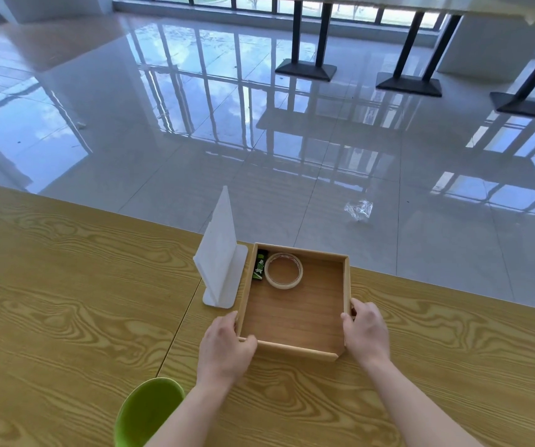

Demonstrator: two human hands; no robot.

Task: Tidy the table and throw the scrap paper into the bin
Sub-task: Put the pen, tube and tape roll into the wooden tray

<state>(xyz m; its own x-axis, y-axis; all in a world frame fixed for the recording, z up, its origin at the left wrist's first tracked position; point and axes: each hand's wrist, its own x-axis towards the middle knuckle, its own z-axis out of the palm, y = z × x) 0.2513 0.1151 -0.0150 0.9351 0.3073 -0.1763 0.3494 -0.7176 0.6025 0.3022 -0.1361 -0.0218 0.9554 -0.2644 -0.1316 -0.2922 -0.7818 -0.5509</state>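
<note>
A square wooden tray sits on the wood-grain table near its far edge. Inside, at the far left corner, lie a roll of clear tape and a small black-and-green lighter. My left hand grips the tray's near left corner, thumb over the rim. My right hand grips the right wall near its front corner. A green bin stands at the table's near edge, partly behind my left forearm. No scrap paper shows on the table.
A white bookend-like stand stands upright just left of the tray, touching it or nearly so. Beyond the table's far edge is a glossy tiled floor with a crumpled clear plastic wrapper. Black table legs stand farther back.
</note>
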